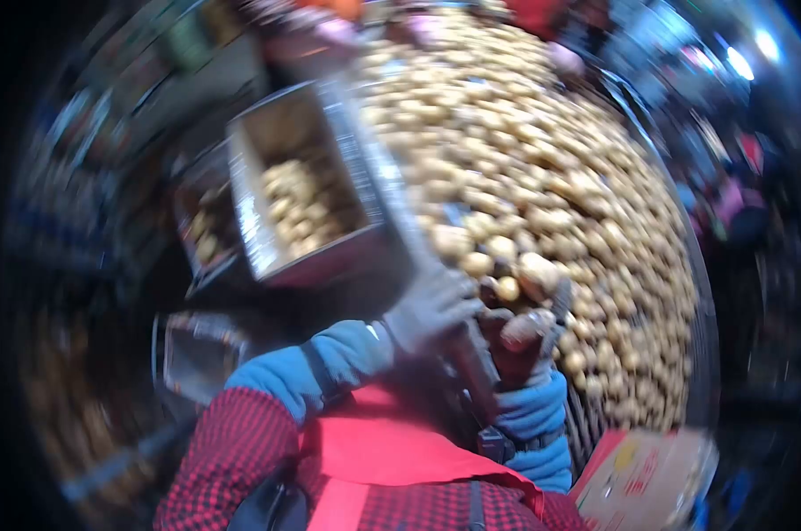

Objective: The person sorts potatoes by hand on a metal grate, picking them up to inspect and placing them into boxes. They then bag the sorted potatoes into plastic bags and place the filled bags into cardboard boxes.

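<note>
My left hand [431,305], in a grey glove with a blue cuff, reaches to the near edge of the potato pile [586,203]. Its fingers are blurred but look loosely extended, and no item shows in them. To its right, my right hand [529,332], in a dark, soiled glove, is turned palm up with its fingers curled round a potato [523,331]. Just beyond those fingertips lies a larger potato [539,273], overlapping the hand's edge in this view. Smaller potatoes touch the gap between both hands.
A box [374,177] wrapped in shiny tape stands left of the pile, partly filled with potatoes [294,208]. Beside it is another container of potatoes [207,234]. A printed carton [639,478] sits at lower right. Other people's sleeves and hands [330,31] border the far side.
</note>
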